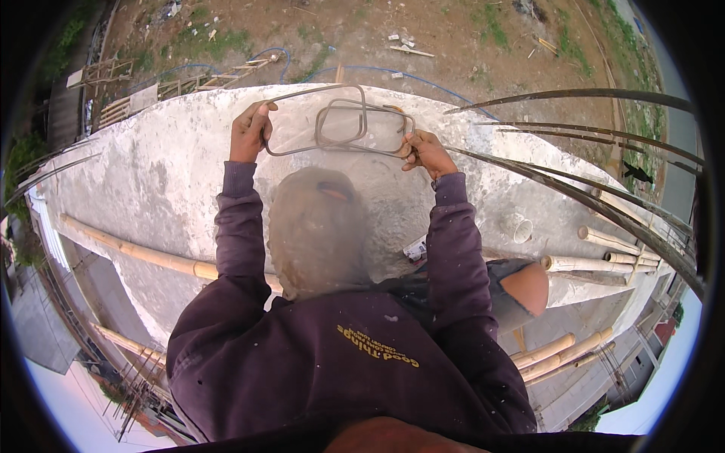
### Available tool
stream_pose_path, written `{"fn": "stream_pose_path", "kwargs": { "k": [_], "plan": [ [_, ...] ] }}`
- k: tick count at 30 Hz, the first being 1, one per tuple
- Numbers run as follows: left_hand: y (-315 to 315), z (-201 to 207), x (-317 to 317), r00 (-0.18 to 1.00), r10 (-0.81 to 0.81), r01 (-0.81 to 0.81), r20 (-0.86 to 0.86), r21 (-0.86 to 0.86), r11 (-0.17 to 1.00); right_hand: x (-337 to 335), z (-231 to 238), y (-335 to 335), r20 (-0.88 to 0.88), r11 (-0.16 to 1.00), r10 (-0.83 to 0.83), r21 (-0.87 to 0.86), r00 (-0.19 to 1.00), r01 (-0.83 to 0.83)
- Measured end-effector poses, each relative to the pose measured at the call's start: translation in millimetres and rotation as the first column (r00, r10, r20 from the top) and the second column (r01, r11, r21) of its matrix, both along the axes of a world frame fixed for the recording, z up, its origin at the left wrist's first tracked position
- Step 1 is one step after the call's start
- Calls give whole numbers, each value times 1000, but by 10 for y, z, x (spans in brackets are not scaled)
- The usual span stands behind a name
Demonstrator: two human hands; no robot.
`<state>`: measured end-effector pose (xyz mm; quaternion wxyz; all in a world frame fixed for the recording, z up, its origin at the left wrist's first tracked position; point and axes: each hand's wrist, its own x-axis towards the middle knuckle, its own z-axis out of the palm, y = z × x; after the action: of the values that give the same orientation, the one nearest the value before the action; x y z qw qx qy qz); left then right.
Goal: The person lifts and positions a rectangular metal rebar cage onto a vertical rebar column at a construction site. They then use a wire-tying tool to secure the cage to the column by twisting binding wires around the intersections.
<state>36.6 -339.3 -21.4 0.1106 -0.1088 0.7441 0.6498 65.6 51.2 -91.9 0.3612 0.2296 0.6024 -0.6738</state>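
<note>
My left hand point(251, 130) is closed round one end of a bent steel rebar stirrup point(319, 90), a rectangular loop held above a pale concrete surface. The fingers of my right hand point(429, 154) grip a second rebar stirrup point(318, 127), apparently doubled or with another loop beside it. The two overlap between my hands, and I cannot tell whether they are hooked together. Both forearms reach forward in dark purple sleeves. Below the loops is a rounded grey, dusty shape point(317, 234), perhaps my clothed knee. A bare knee shows to the right.
Long rebar rods point(581, 177) jut in from the right. A white cup point(521, 228) sits on the concrete slab point(151, 170), with bamboo poles point(593, 263) at right and another pole point(151, 254) at left. Past the slab's far edge, dirt ground lies lower, crossed by a blue hose point(423, 78).
</note>
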Motion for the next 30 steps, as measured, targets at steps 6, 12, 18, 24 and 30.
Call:
{"fn": "stream_pose_path", "kwargs": {
  "k": [6,12,18,24,30],
  "plan": [
    [-188,-172,23,978,167,-185,125,146,972,54,-35,51,-27,990,-80,-118,996,76],
    [-102,-424,209,958,236,-272,161,260,927,107,-40,-64,-30,976,-117,-187,993,110],
    [148,-479,302,936,336,-351,105,338,873,132,-24,-296,-77,957,-186,-239,980,162],
    [-227,-500,242,840,541,-503,-38,319,804,138,-20,-36,-78,947,-214,-260,974,187],
    [-540,-532,221,836,549,-524,10,313,792,184,-102,-78,-90,940,-213,-292,973,179]
  ]
}}
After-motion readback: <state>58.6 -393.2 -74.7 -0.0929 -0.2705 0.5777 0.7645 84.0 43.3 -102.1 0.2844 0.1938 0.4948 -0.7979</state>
